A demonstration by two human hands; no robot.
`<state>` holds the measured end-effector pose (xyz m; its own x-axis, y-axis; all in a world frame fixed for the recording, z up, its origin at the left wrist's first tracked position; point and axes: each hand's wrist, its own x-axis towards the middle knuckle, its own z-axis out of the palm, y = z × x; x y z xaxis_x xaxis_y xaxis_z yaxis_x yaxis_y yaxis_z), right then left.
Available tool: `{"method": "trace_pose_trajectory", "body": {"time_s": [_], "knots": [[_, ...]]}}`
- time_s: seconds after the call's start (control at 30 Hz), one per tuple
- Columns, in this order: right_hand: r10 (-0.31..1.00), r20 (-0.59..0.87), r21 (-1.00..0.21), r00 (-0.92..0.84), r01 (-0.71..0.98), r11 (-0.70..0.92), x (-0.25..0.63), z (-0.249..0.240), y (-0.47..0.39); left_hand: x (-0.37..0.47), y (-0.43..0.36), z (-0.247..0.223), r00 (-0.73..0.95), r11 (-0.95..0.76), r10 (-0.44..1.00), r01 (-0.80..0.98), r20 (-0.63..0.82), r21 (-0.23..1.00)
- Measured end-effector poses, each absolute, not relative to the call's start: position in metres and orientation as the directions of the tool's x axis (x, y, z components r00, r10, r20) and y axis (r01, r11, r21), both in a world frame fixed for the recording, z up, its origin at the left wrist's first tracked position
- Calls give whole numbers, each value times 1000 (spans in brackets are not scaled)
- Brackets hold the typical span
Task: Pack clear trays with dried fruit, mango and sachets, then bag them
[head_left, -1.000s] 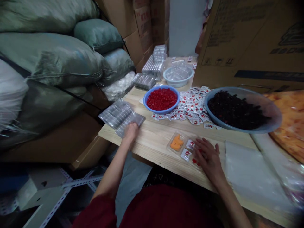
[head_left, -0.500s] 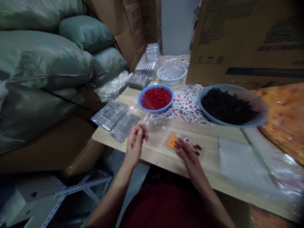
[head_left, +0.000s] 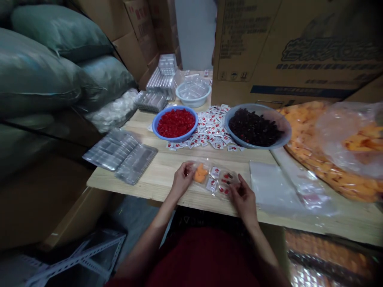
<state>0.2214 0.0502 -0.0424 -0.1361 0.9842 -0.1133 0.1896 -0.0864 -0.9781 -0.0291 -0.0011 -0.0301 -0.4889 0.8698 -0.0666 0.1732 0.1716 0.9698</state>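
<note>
Near front edge of desk, my left hand and right hand, fingers half curled, hold clear tray by ends; better keep level, press evenly.

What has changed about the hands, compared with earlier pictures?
The left hand moved right, from the clear plastic stack to the left end of the tray. The right hand moved right, from the orange pieces to the tray's right end. The red-filled bowl and dark-filled bowl stayed put.

Packing workroom, piled sacks, cartons, filled basins
</note>
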Motion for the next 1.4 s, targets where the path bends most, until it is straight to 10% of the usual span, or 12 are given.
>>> {"method": "trace_pose_trajectory", "body": {"time_s": [0.23, 0.87, 1.13, 1.4], "knots": [[982, 34, -887, -187, 447, 116, 221, -65, 89, -37, 21, -49, -492, 227, 866, 546, 90, 806], [883, 146, -756, -446, 525, 390, 198, -70, 159, -39, 7, -42, -489, 270, 871, 552, 44, 789], [946, 92, -720, -311, 636, 279, 185, -61, 154, -28, 21, -48, -549, 252, 811, 640, 203, 726], [965, -83, -936, -248, 352, 10, 218, -52, 111, -16, -7, -36, -480, 272, 871, 291, -106, 917]]}}
